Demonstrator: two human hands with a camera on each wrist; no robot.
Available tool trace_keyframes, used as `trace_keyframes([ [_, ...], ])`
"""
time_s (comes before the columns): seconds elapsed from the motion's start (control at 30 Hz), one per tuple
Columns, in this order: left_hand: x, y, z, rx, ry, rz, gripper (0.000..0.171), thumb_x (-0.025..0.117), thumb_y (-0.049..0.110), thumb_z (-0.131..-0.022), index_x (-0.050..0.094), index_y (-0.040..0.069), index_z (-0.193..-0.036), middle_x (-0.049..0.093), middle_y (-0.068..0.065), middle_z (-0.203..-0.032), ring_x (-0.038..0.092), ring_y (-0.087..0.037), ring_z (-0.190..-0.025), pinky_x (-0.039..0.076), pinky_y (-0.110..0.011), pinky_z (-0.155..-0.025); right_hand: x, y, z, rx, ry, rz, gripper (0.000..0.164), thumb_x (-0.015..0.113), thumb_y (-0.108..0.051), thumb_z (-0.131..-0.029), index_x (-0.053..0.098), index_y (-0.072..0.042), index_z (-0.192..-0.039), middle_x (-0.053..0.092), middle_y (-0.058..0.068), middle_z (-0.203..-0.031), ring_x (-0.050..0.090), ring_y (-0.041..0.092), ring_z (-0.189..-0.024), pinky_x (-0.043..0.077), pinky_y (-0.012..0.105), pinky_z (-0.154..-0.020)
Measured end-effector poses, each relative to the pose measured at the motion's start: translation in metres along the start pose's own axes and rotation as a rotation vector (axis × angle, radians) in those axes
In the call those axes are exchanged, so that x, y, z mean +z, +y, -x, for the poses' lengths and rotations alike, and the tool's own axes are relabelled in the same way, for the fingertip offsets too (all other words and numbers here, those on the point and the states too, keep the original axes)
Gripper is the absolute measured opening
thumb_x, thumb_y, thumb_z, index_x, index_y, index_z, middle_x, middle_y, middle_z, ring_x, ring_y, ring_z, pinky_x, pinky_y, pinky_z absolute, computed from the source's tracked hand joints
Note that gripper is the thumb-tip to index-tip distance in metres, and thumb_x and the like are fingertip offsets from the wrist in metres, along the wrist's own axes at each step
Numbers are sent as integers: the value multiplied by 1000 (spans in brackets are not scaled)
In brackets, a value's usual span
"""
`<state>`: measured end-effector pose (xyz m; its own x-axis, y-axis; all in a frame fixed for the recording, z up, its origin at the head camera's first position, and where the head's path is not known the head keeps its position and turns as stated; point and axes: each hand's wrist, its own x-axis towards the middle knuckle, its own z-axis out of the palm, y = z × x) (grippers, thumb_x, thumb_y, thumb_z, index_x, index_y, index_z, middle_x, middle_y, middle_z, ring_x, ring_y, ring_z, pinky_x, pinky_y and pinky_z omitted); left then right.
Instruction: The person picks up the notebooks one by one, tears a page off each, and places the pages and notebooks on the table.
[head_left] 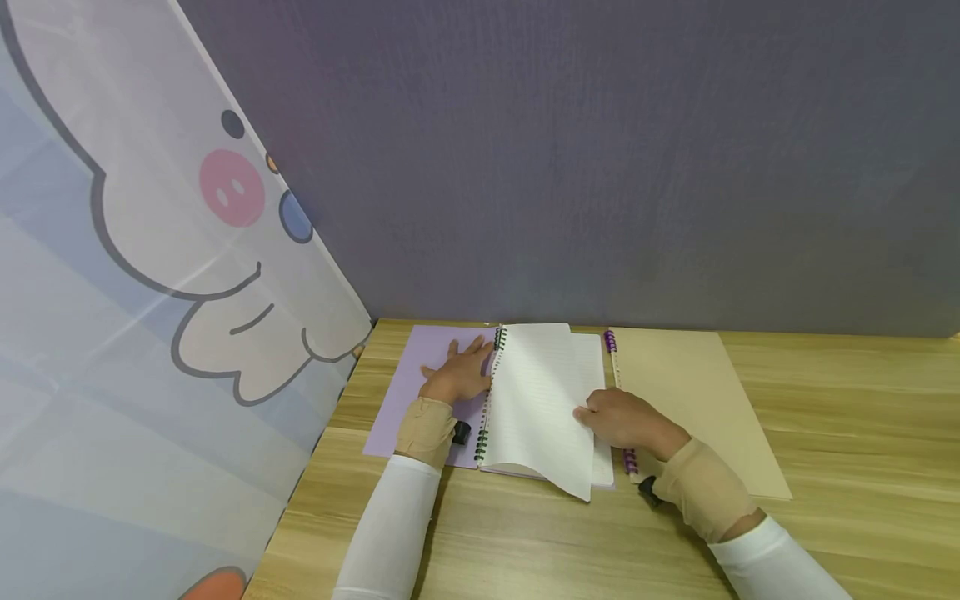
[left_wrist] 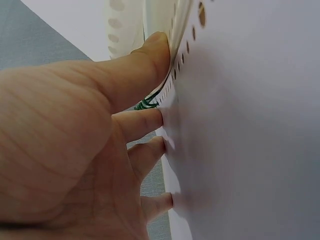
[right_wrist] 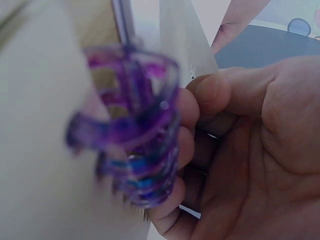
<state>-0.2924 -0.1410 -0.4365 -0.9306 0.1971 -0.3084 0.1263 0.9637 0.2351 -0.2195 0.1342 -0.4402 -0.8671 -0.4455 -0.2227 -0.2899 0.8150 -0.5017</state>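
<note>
An open ring-bound notebook with a lilac cover [head_left: 397, 408] and green rings [head_left: 482, 443] lies on the table. My left hand [head_left: 459, 375] rests on the inside of the cover, its fingers spread. In the left wrist view the thumb [left_wrist: 152, 57] is at the row of punched holes beside the rings. My right hand [head_left: 621, 417] pinches the right edge of a lined page [head_left: 532, 400] between thumb and curled fingers. That page is raised, its lower corner curling out past the sheets [head_left: 600, 450] beneath.
A beige notebook [head_left: 705, 408] with purple rings [head_left: 630, 461] lies to the right, under my right forearm. These rings stand close before the right wrist camera. Behind the wooden table [head_left: 540, 542] rises a grey panel [head_left: 562, 167]; a cartoon-printed sheet [head_left: 112, 350] hangs at left.
</note>
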Motion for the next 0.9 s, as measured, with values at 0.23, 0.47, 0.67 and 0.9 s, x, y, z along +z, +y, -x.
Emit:
trace_keyframes([
  [0.23, 1, 2, -2, -4, -7, 0, 65, 46, 39, -89, 16, 36, -146, 2, 17, -151, -6, -29, -138, 2, -75, -83, 1, 2, 1, -13, 5, -5, 36, 35, -34, -97, 49, -11, -73, 46, 1, -79, 42, 18, -69, 36, 33, -63],
  [0.47, 3, 2, -3, -1, -7, 3, 65, 47, 38, -89, 16, 37, -146, 2, 18, -151, -6, -29, -138, 2, -75, -83, 1, 4, 3, -12, -4, -24, 38, 36, -36, -97, 47, -10, -71, 45, 2, -77, 41, 19, -67, 35, 33, -61],
  [0.67, 5, 4, -5, -1, -19, 6, 65, 47, 41, -90, 16, 36, -146, 2, 16, -151, -5, -30, -138, 2, -76, -82, 1, 5, 5, -18, -8, -28, 38, 37, -36, -97, 46, -10, -71, 45, 3, -76, 41, 18, -66, 35, 33, -60],
  [0.9, 3, -1, -5, -6, -1, -16, 71, 46, 59, -86, 14, 37, -146, 1, 14, -152, -5, -31, -138, 4, -76, -83, 8, 5, 13, -23, -71, -66, 38, 43, -37, -95, 41, -11, -68, 46, 6, -78, 38, 17, -61, 35, 32, -56],
])
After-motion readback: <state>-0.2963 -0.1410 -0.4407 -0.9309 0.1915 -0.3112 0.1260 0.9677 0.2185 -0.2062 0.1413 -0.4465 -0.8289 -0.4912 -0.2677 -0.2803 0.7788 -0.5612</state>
